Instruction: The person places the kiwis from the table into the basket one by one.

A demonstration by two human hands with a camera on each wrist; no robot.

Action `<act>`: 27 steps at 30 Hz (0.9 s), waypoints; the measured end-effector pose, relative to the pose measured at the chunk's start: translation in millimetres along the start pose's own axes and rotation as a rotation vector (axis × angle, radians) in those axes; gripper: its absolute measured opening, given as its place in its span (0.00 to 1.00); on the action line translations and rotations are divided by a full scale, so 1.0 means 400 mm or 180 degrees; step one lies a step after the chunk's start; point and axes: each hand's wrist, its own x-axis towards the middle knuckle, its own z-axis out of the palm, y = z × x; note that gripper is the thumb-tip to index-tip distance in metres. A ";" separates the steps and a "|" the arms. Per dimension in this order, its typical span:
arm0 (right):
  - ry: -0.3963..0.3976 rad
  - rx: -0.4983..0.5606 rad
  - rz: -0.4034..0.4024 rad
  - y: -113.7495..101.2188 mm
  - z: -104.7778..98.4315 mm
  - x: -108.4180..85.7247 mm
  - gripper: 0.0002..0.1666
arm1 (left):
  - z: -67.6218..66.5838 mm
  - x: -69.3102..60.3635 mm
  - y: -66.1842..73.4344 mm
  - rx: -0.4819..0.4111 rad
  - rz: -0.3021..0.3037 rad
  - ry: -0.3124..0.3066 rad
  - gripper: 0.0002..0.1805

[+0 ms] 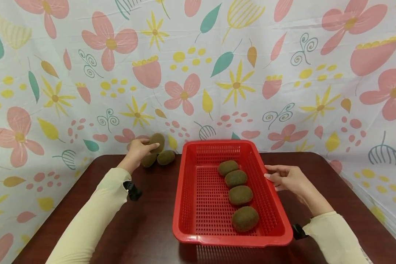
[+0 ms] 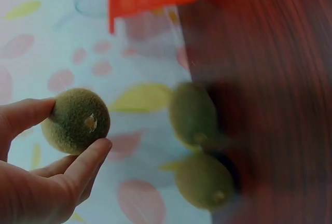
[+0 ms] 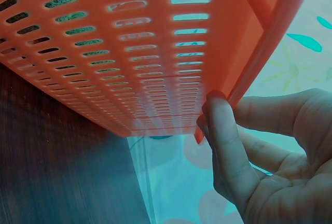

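Note:
My left hand (image 1: pixel 140 150) holds a brown fuzzy kiwi (image 1: pixel 157 142) between thumb and fingertips, raised above the table's far left part. In the left wrist view that held kiwi (image 2: pixel 78 121) shows its stem end. Just below it, two more kiwis sit side by side on the table, one to the left (image 1: pixel 149 160) and one to the right (image 1: pixel 166 157). A red perforated plastic basket (image 1: pixel 204 240) stands to the right, with several kiwis (image 1: pixel 240 195) in a row along its right half. My right hand (image 1: pixel 292 182) pinches the basket's right rim (image 3: pixel 259 53).
The dark wooden table (image 1: pixel 145 212) reaches back to a white curtain (image 1: pixel 198 121) printed with flowers and leaves. Black straps with wrist cameras (image 1: pixel 132 191) sit on both forearms, over cream sleeves.

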 end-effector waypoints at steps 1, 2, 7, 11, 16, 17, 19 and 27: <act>0.0003 0.0002 0.0003 0.000 0.000 0.000 0.38 | 0.007 -0.006 0.013 -0.0005 0.0015 -0.0084 0.37; 0.0003 0.0008 0.0010 0.001 0.001 -0.001 0.38 | 0.014 -0.013 0.025 -0.0015 0.0032 -0.0167 0.37; -0.0016 0.0025 0.0009 0.002 0.003 -0.002 0.38 | 0.054 -0.054 0.084 0.0081 0.0173 -0.0535 0.36; -0.0008 0.0026 0.0010 0.001 0.001 -0.002 0.38 | 0.088 -0.086 0.123 0.0321 0.0307 -0.0813 0.36; -0.0006 0.0004 0.0001 0.001 -0.001 -0.001 0.38 | 0.130 -0.113 0.156 0.0426 0.0492 -0.1231 0.32; -0.0007 -0.0001 0.0000 0.001 -0.001 -0.001 0.38 | 0.139 -0.116 0.160 0.0446 0.0518 -0.1308 0.30; -0.0007 -0.0008 0.0000 0.001 -0.001 -0.001 0.38 | 0.155 -0.122 0.166 0.0525 0.0566 -0.1453 0.28; -0.0010 -0.0022 0.0008 -0.001 -0.001 0.000 0.38 | 0.214 -0.153 0.187 0.1033 0.0621 -0.1664 0.25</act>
